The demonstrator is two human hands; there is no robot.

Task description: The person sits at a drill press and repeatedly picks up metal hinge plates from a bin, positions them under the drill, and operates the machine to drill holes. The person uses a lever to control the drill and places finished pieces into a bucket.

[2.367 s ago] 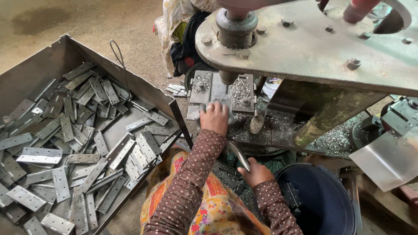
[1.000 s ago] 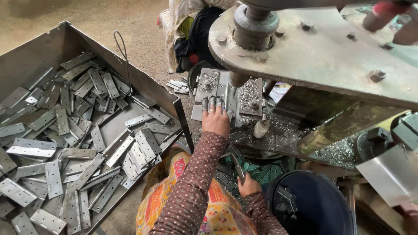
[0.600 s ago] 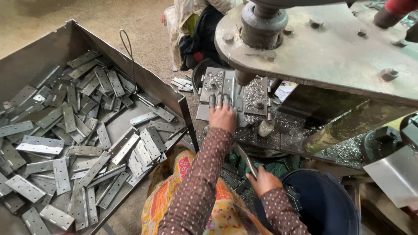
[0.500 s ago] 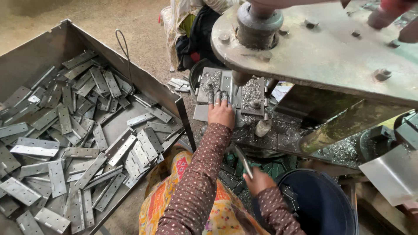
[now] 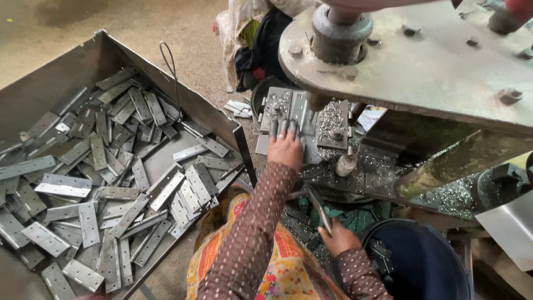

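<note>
Flat grey metal hinge plate lies on the die bed of the grey press machine, directly under the round ram. The left hand rests on it with fingers stretched out flat, pressing the plate into position rather than gripping it. The right hand sits lower, near the lap, its fingers clenched around a slim dark metal rod that points up toward the bed. Silvery metal chips lie scattered around the die and the base of the machine. To the left, a large open grey metal bin holds a thick heap of loose hinge plates, so by the look of it a great many pieces remain in the pile. A dark blue round tub stands just beside the right hand; what it contains cannot be made out, so the count of finished pieces is unclear.
</note>
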